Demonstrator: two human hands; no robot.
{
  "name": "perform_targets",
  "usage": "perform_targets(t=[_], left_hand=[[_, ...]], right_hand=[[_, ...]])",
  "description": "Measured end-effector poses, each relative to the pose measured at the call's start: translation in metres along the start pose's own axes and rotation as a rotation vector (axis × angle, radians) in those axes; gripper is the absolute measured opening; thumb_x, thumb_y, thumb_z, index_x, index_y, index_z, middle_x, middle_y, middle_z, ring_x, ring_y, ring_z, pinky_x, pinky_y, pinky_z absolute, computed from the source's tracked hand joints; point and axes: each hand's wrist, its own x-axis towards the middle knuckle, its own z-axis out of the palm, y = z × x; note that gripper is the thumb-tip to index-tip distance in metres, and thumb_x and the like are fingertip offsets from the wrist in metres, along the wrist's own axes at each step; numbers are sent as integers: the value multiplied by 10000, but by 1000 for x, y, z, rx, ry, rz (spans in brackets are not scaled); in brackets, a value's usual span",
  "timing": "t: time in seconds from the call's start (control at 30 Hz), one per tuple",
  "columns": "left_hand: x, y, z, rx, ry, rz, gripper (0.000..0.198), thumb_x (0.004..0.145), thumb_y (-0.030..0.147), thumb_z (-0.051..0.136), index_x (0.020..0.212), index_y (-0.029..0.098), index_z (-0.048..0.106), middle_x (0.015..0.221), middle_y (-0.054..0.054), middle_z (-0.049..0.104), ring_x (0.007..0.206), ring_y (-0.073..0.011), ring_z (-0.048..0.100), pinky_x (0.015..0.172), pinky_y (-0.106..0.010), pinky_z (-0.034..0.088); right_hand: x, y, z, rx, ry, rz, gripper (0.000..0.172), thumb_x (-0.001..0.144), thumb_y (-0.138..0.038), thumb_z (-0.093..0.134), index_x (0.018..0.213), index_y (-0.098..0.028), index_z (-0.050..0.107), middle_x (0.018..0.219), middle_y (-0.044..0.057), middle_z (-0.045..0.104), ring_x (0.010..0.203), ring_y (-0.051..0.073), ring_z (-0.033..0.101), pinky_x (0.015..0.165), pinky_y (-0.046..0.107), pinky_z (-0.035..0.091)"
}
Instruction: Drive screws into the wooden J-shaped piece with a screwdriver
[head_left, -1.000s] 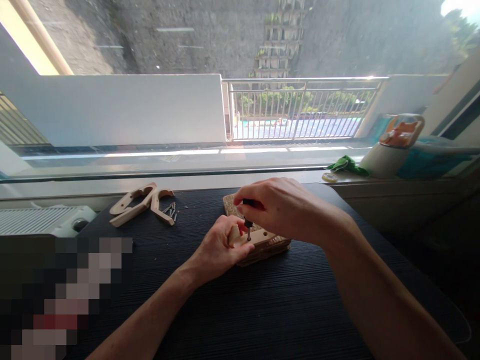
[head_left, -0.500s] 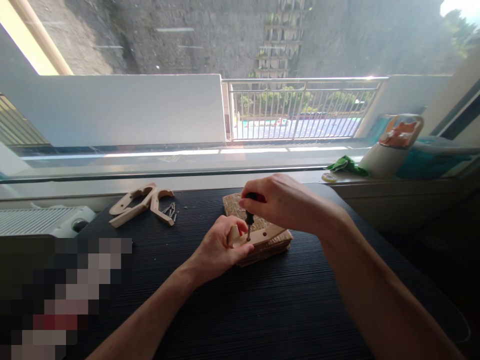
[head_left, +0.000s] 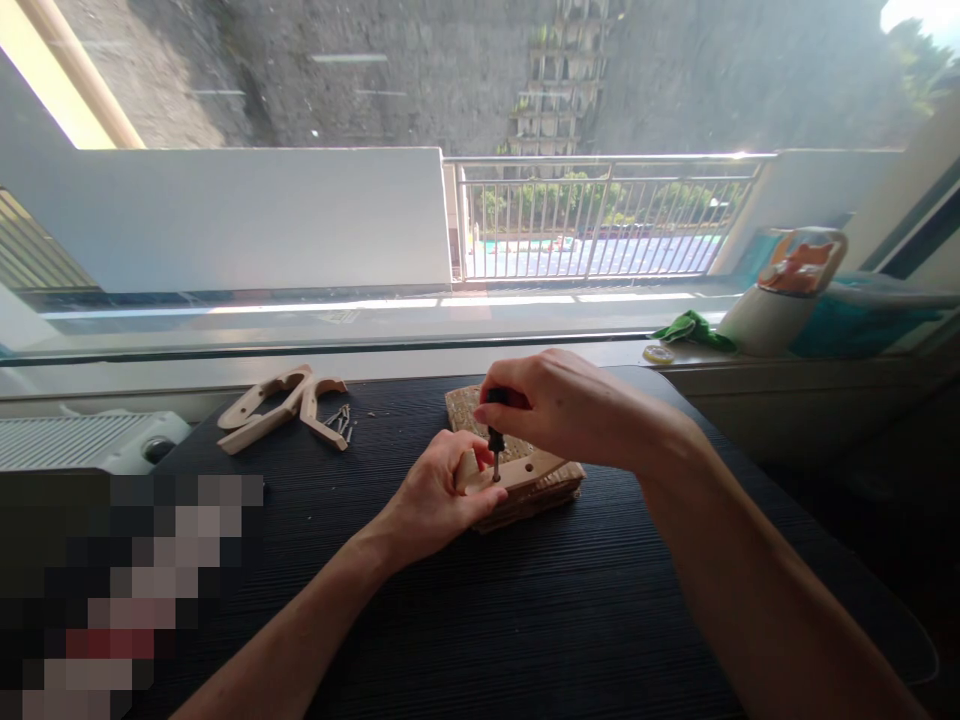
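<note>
My right hand (head_left: 525,395) is closed around the black handle of a screwdriver (head_left: 496,440), held upright. The screwdriver's tip meets a pale wooden piece (head_left: 517,473) near its left end. A dark round hole shows in the wood just right of the tip. My left hand (head_left: 450,485) pinches the left end of this wooden piece, thumb in front and fingers behind. Beneath it lies a thick brown corrugated block (head_left: 461,405), perhaps layered cardboard. Whether a screw sits under the tip is too small to tell.
On the black table (head_left: 360,620), curved wooden pieces (head_left: 259,410) lie at the back left, with several screws (head_left: 341,425) beside them. A white radiator (head_left: 97,440) stands left of the table. The windowsill bears a green cloth (head_left: 694,330) and a white container (head_left: 765,315).
The screwdriver's handle and my right hand have shifted very slightly left. My left hand and the wooden piece stay in place.
</note>
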Motion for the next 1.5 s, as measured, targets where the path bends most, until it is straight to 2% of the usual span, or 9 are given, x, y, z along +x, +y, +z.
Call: perform_targets(t=[0.13,0.33,0.57,0.73,0.9,1.0,1.2,1.33,1.5], left_hand=[[0,-1,1,5,3,-5,226,663,243,663,842,187,536,731,30,468,669,-117,465,579,-220,390],[0,-7,4,-60,11,-26,246,683,287,651,860,186,512,739,21,487,691,-134,483,606,-245,413],[0,0,0,30,-5,4,204,672,250,650,833,198,536,792,18,499,663,-113,459,584,-220,385],[0,-2,1,15,6,14,209,672,246,656,826,192,525,771,21,492,658,-113,463,579,-223,389],[0,-3,2,-62,19,-25,208,659,274,670,771,194,514,631,49,462,572,-110,453,518,-223,365],[-1,-2,2,-57,16,-24,187,659,278,667,715,195,509,582,60,428,536,-103,428,493,-220,340],[-1,1,0,35,-7,-10,208,669,250,656,817,193,521,722,39,453,614,-100,425,557,-220,368],[0,1,0,58,-8,-2,203,676,252,655,816,193,521,756,29,456,647,-107,434,565,-221,367],[0,-4,2,-2,2,37,189,688,272,651,676,195,479,636,42,433,609,-115,444,523,-221,351]], right_hand=[[-3,-8,-1,-82,12,27,222,844,-306,454,774,-178,622,576,-16,539,496,84,366,502,244,203],[-7,-11,-5,78,-125,-41,189,836,-276,463,914,-219,625,677,-22,593,573,90,433,533,221,246],[2,8,0,61,-35,14,225,827,-314,490,797,-153,644,628,-9,574,540,77,410,538,222,261],[-1,0,1,17,12,23,231,821,-341,499,770,-172,646,592,-19,537,524,79,375,515,238,222],[-8,-14,-6,86,-75,-86,193,826,-285,489,815,-200,661,603,-37,502,560,80,352,535,231,230],[-6,-14,-7,134,-90,-106,206,840,-288,482,849,-186,662,642,-32,526,577,75,367,545,222,244],[-1,1,0,46,25,-37,236,841,-333,486,798,-168,650,585,-30,536,526,70,374,509,223,229],[-1,-1,4,-74,87,25,251,849,-325,453,735,-166,612,561,-22,510,497,77,339,498,243,198],[-4,-15,0,14,-29,-61,209,853,-281,435,786,-191,611,601,-27,520,539,82,355,521,229,217]])
